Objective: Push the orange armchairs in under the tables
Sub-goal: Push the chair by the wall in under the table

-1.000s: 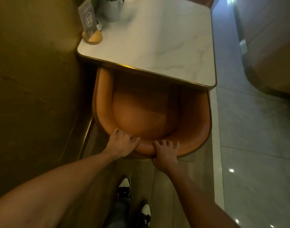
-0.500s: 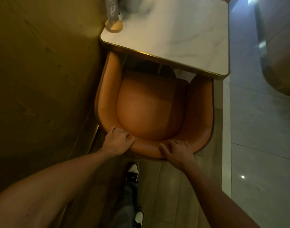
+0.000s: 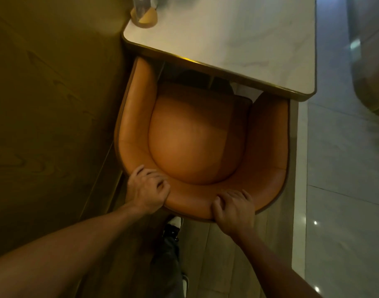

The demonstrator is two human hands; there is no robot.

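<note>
The orange armchair [image 3: 197,138] is sitting with its front tucked under the white table [image 3: 238,39], while the left hand [image 3: 146,190] and right hand [image 3: 233,209] are curling their fingers tight over its back rim, beside a wooden wall [image 3: 50,104].

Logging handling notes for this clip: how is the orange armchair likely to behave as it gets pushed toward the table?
The orange armchair probably slides as one stiff piece; its shell keeps its shape under both hands, left and right. Its wide, low tub form suggests little risk of tipping. The smooth upholstery may be slippery, though the fingers curl over the back rim.
</note>
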